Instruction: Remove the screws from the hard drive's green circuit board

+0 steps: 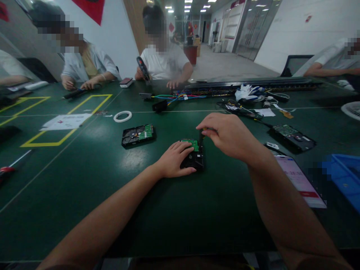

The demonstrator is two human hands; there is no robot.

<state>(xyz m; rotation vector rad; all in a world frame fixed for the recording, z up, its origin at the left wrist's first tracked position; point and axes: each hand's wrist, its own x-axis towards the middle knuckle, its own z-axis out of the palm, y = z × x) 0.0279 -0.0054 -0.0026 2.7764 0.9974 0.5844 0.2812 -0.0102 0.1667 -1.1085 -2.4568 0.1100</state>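
A hard drive with a green circuit board facing up lies on the dark green table in front of me. My left hand rests across its left part, fingers stretched out over the board and thumb near the closer edge, covering much of it. Pinched in my right hand is a small, dark, upright screwdriver, held over the drive's far right corner. Its tip is too small to make out. Left of these, a second hard drive lies board side up, touched by neither hand.
To the right are a third hard drive with a cable, a lit phone and a blue bin. A white tape ring, papers and a red-handled screwdriver lie left. Co-workers sit across; one holds a power tool.
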